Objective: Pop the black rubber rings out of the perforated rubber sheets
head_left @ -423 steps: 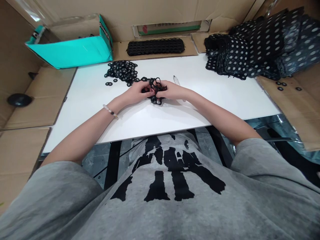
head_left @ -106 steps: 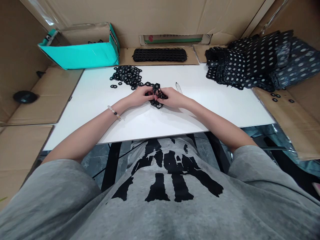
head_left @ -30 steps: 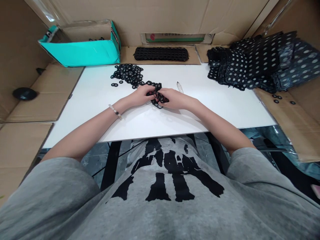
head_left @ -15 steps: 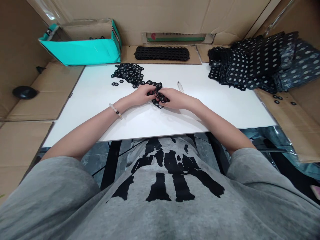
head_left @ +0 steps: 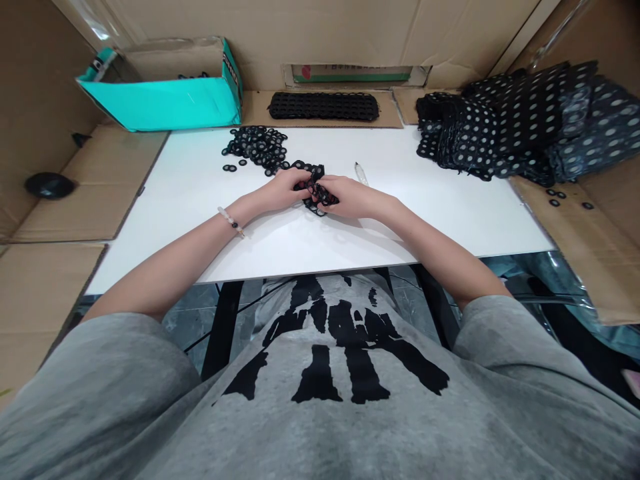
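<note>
A black sheet with ring-shaped holes (head_left: 315, 205) is bunched up over the middle of the white table (head_left: 280, 247). My left hand (head_left: 287, 189) pinches its left part, fingers closed. From the right, my right hand (head_left: 345, 197) grips a folded part of the same sheet. The two hands nearly meet, and the fingertips are partly hidden by the material. Just beyond my left hand lies a heap of small black rings with pale centres (head_left: 257, 145). A clear pen (head_left: 361, 174) with a dark tip lies behind my right hand.
A turquoise box (head_left: 165, 103) stands at the back left. Behind the table lies a black perforated bundle (head_left: 324, 107). Stacked black sheets with pale dots (head_left: 480, 133) fill the back right. A black round object (head_left: 50, 185) rests on cardboard at the left. Cardboard walls surround the table.
</note>
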Demonstrator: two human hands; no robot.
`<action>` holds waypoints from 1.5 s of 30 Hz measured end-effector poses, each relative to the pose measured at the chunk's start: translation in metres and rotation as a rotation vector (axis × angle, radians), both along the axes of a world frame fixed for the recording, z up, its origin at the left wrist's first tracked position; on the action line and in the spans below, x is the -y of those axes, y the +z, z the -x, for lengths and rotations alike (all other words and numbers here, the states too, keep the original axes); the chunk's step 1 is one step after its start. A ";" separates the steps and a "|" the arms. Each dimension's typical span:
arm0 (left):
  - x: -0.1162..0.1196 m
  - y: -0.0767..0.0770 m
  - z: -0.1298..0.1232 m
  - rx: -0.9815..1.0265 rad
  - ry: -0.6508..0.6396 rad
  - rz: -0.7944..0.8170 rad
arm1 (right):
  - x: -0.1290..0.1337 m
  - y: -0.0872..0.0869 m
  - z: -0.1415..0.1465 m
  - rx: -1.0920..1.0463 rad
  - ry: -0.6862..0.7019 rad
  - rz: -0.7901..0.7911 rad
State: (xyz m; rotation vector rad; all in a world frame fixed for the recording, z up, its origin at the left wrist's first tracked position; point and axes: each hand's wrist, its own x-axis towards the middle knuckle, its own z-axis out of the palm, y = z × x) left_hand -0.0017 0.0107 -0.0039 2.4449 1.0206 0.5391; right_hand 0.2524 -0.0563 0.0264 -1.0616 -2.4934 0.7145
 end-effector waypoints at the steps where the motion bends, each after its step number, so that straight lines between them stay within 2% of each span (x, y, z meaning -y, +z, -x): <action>1: 0.000 0.000 0.000 0.001 -0.002 -0.002 | 0.000 0.000 0.000 0.000 -0.001 0.001; 45: -0.002 -0.003 0.001 -0.006 0.018 0.013 | 0.001 0.001 0.000 0.017 -0.004 0.013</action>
